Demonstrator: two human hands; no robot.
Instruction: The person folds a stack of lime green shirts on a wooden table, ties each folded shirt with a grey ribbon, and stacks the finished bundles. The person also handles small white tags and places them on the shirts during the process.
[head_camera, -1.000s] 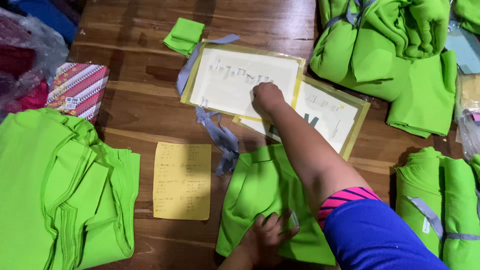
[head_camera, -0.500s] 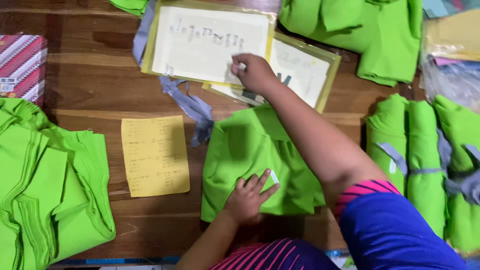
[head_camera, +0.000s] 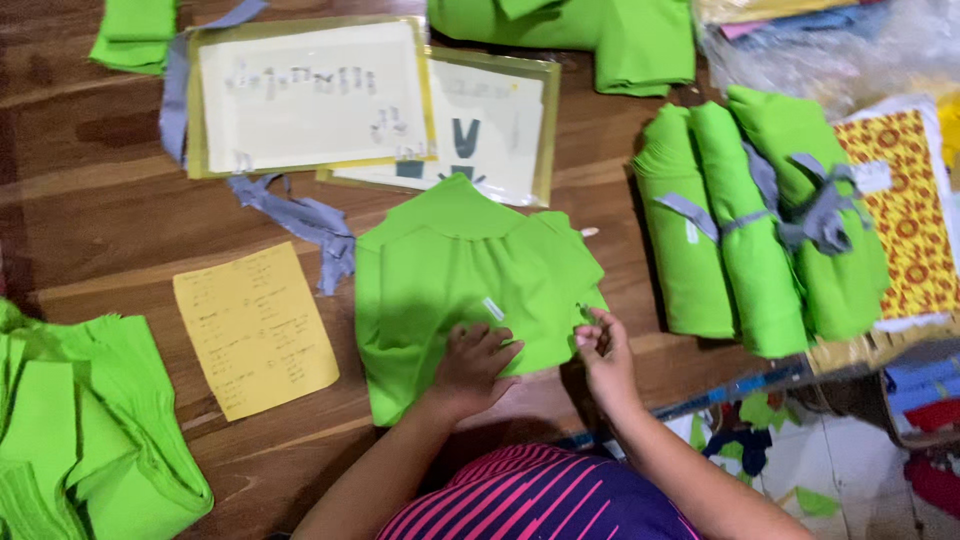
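Left hand (head_camera: 478, 362) grip released, flat on folded green garment (head_camera: 470, 280), beside its small white label (head_camera: 493, 309). Right hand (head_camera: 602, 350) grip pinching garment's right edge. Yellow note sheet (head_camera: 256, 328) left of the hands on tabletop (head_camera: 100, 230); two gold-framed white cards (head_camera: 310, 95) beyond.

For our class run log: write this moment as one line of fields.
left hand: flat on green garment | right hand: pinching its edge | yellow note: left of it | table: wood
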